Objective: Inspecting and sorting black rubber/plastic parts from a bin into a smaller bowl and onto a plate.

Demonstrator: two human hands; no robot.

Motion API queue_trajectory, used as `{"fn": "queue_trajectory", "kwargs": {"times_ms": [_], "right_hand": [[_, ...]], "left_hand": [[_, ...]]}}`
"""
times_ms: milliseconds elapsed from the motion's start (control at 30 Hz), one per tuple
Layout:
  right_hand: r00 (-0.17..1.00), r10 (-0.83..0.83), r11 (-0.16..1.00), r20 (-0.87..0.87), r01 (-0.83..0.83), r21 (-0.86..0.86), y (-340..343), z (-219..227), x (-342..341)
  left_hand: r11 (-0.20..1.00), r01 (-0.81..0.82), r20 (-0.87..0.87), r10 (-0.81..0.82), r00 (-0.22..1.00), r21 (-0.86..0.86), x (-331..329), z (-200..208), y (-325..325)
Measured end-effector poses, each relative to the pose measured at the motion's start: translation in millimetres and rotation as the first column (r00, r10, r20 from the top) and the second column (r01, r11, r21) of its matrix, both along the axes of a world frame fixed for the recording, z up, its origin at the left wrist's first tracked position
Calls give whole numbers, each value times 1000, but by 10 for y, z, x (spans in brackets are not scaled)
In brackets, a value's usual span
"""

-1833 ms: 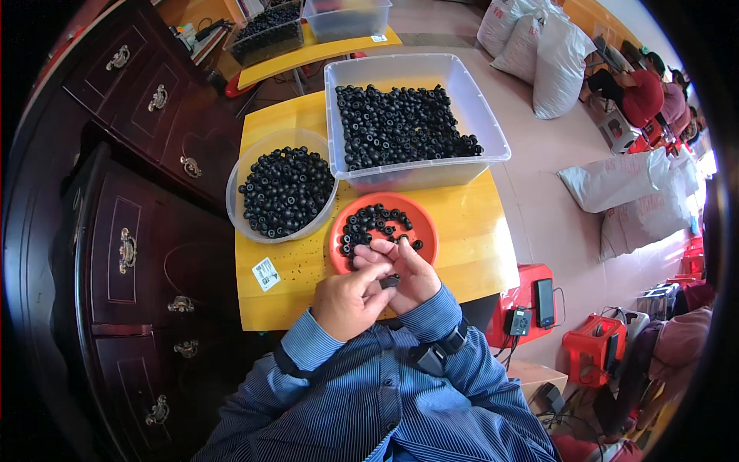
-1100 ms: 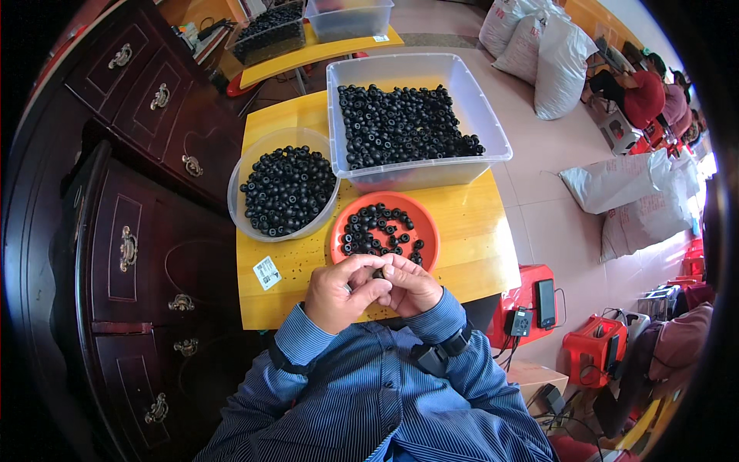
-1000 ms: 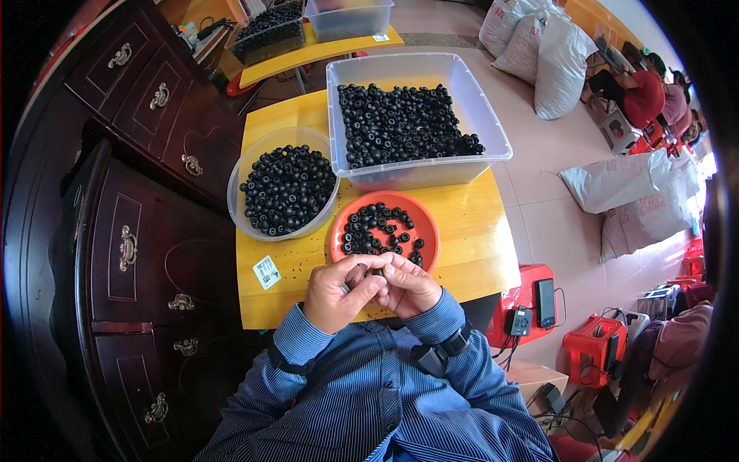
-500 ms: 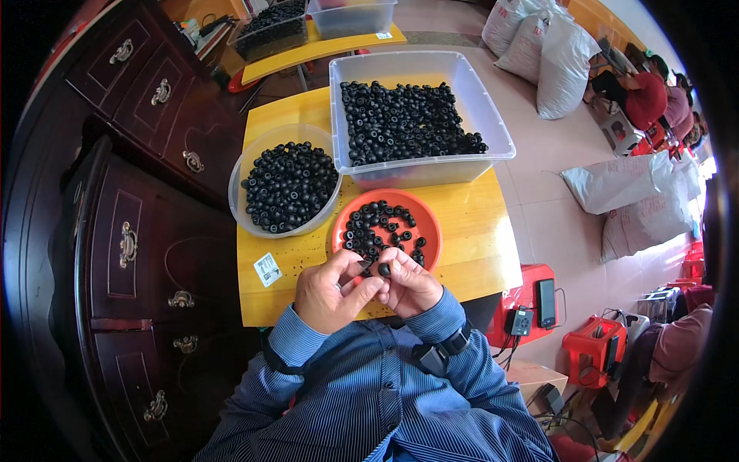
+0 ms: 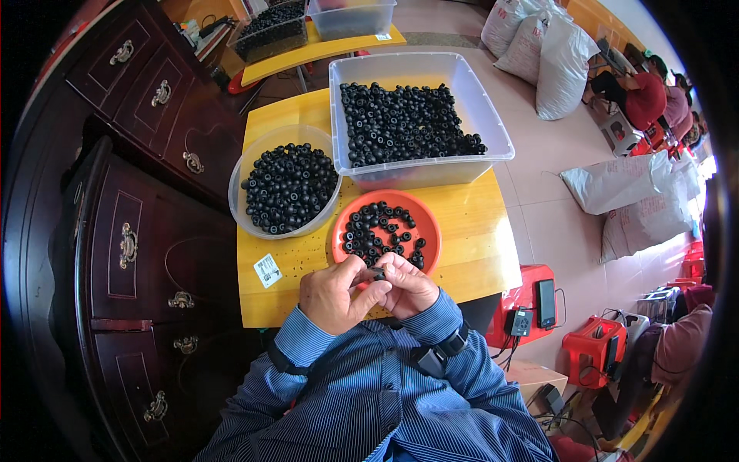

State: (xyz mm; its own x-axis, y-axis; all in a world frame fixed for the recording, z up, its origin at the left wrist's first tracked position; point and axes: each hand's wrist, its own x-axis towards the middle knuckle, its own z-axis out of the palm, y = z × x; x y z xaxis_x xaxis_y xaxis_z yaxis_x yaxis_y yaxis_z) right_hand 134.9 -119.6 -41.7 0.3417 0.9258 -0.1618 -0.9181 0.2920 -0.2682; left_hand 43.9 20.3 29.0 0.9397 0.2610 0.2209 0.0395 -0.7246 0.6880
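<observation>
Both my hands meet over the near rim of an orange-red plate (image 5: 436,245). My right hand (image 5: 409,286) pinches a small round black part (image 5: 378,273), now mostly covered by fingers. My left hand (image 5: 331,294) is closed against it, thumb and forefinger pressed together at the same part; whatever is between those fingertips is too hidden to name. Many small hollow black parts (image 5: 382,223) lie on the plate, some with their ring-shaped openings up.
Beyond the plate stand a round clear tub (image 5: 237,181) and a large rectangular clear bin (image 5: 493,127), both holding similar black parts. They share a yellow table (image 5: 481,223) with a white label (image 5: 268,270). Dark wooden drawers (image 5: 131,246) flank the left; red stools (image 5: 594,350) and white sacks (image 5: 566,65) are on the right.
My hands have come closer together, and the fingers now cover more of the black part. A dark sliver seen at my left fingertips is no longer clearly visible.
</observation>
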Motion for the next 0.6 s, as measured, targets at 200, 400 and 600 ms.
{"fn": "queue_trajectory", "kwargs": {"times_ms": [200,400,600], "right_hand": [[1000,-16,1000,18,17,-17,-5,-29,-6],[999,-41,999,17,41,-28,0,-24,-17],[995,-77,996,58,78,-30,6,-20,-26]], "left_hand": [[1000,1,13,-1,1000,-3,-2,-33,0],[1000,4,14,-4,1000,18,7,-17,-3],[999,24,-42,-22,999,47,-6,-73,25]]}}
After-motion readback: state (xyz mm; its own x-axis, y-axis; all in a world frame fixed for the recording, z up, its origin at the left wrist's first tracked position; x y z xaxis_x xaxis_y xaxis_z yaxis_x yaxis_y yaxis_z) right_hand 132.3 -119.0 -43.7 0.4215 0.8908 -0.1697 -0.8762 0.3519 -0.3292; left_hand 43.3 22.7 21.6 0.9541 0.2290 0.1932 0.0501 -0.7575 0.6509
